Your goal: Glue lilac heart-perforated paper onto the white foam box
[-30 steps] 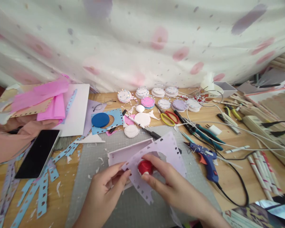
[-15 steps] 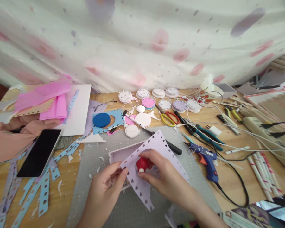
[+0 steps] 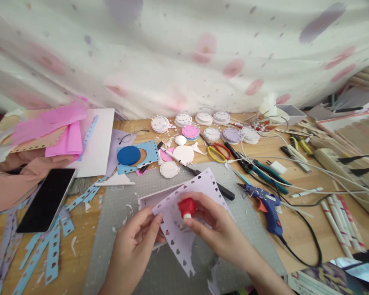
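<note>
Lilac sheet, heart-holed: held over box and mat; presumably light, limp, tear-prone along holes; best held at corners. Left grip: pinching sheet's left corner. Right grip: closed round red punch; probably rigid, smooth, best taken by sides. Box rim close under sheet; black handle beside sheet's right edge. Open room: bare mat between wrists.

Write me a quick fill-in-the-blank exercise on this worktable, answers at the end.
1. The right hand holds a small object coloured ____ and white.
2. The left hand pinches purple paper with holes shaped like ____.
3. The scissors have one red handle and one ____ handle.
4. The phone lies on the person's ____ side.

Missing words: red; hearts; yellow; left.
</note>
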Demonstrator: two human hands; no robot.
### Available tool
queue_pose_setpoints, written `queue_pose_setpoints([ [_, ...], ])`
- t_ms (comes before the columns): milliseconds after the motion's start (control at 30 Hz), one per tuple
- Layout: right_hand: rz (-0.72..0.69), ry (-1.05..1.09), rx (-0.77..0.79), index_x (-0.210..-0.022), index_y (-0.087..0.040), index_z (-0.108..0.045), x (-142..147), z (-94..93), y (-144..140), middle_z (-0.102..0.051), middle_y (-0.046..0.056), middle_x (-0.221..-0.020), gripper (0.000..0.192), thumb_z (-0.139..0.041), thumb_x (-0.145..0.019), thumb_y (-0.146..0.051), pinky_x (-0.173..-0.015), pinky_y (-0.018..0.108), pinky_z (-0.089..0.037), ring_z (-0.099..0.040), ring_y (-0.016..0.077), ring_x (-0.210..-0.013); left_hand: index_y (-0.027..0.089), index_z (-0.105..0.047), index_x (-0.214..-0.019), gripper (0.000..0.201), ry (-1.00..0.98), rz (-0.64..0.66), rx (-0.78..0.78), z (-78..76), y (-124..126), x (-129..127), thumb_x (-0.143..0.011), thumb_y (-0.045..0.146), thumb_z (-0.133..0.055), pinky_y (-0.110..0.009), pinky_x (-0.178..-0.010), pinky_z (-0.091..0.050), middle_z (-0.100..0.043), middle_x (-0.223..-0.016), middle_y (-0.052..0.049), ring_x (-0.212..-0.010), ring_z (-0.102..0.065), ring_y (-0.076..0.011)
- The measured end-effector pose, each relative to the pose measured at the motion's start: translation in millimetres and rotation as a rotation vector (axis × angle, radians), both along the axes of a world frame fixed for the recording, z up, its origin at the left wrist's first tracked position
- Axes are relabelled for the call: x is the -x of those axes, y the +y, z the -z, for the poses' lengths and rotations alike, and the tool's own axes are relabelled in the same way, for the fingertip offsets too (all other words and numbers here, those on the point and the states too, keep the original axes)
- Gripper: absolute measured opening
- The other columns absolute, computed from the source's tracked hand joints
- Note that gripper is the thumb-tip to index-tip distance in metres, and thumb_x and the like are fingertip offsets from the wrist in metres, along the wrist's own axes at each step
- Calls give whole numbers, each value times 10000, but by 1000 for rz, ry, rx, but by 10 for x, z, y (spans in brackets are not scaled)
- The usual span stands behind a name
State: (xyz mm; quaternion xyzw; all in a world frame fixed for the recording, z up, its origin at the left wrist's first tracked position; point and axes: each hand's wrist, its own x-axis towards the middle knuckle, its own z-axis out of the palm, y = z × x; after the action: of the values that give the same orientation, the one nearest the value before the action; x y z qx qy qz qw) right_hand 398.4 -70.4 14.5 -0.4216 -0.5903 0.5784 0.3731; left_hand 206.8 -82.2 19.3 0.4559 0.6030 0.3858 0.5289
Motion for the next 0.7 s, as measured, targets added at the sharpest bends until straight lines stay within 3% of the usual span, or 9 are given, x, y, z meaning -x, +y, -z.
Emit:
queue_pose_setpoints([
  [167,53,146,117,-1223,-228,-480,18,97,-38,-597,74,-1109,311,-547,-932,-315,-861,294,-514,-592,180,-1040,188,-661,-839,171,23,9,-32,-15,-35,-32,-804,355,-648,-188,-488,-539,-649,-553,37,-473,-623,-123],
  [400,139,263,250,-1093,-216,-557,110,62,-44,-591,57,-1059,269,-562,-909,-412,-921,333,-494,-575,191,-1031,181,-646,-960,269,-128,16,72,36,-80,-23,-751,339,-712,-261,-642,-602,-728,-782,-22,-704,-694,-176],
  [533,182,397,315,-1073,-222,-577,166,114,-81,-578,50,-1058,269,-593,-891,-420,-936,370,-493,-574,190,-1017,173,-656,-935,277,-147,-60,93,0,-96,-23,-719,325,-738,-262,-681,-609,-746,-845,-38,-768,-709,-187],
  [700,169,349,353,-1011,-215,-586,224,71,-113,-600,30,-966,274,-667,-840,-412,-864,303,-494,-594,164,-929,185,-677,-878,246,-120,-171,74,-69,-140,-49,-685,316,-758,-217,-634,-596,-740,-783,-7,-695,-697,-156],
])
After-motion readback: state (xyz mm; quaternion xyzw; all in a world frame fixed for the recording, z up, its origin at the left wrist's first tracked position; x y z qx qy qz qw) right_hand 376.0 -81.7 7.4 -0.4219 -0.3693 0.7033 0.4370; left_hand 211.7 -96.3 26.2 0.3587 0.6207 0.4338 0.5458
